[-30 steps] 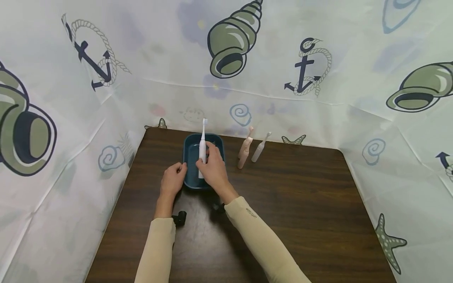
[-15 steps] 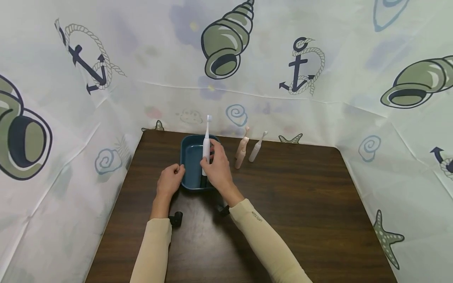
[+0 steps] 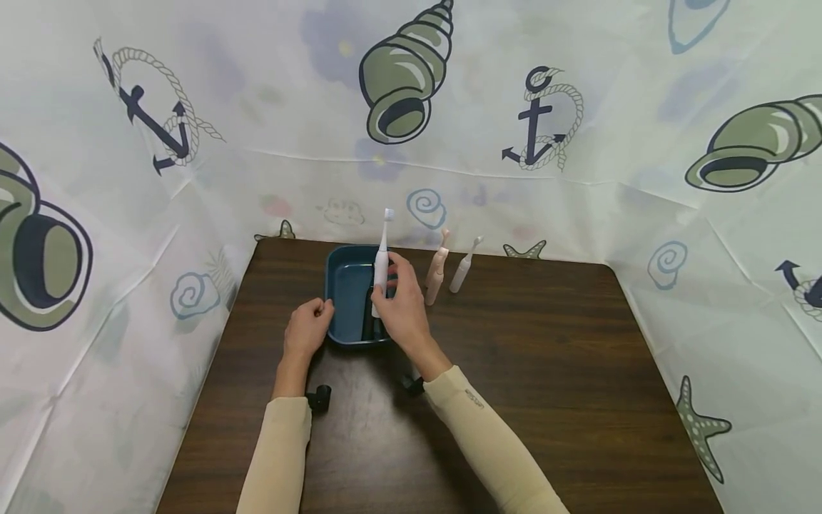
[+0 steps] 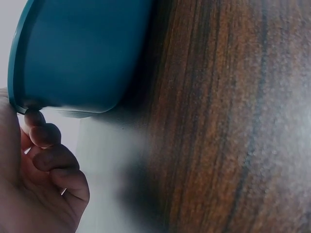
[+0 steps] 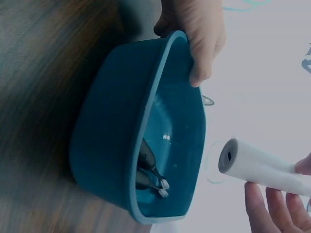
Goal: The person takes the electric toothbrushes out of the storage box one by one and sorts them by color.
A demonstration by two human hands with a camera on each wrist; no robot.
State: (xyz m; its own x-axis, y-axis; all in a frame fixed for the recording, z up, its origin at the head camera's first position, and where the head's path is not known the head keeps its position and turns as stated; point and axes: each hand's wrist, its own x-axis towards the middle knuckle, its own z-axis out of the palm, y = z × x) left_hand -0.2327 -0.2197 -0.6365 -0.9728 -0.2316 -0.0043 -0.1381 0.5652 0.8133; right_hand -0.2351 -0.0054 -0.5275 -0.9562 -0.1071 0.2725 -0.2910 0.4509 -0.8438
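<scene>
On the table a tray — two toothbrushes inside, a third toothbrush above — stands left of three others.

In the head view, the right hand covers much of the blue tray's right side and part of the white toothbrush's handle. The rear pink toothbrush is half hidden by the front pink toothbrush. The lettering on the right sleeve is too small to read. In the right wrist view, the edge crops the white toothbrush's head end, and the blue tray's wall hides the dark toothbrushes' lower ends.
</scene>
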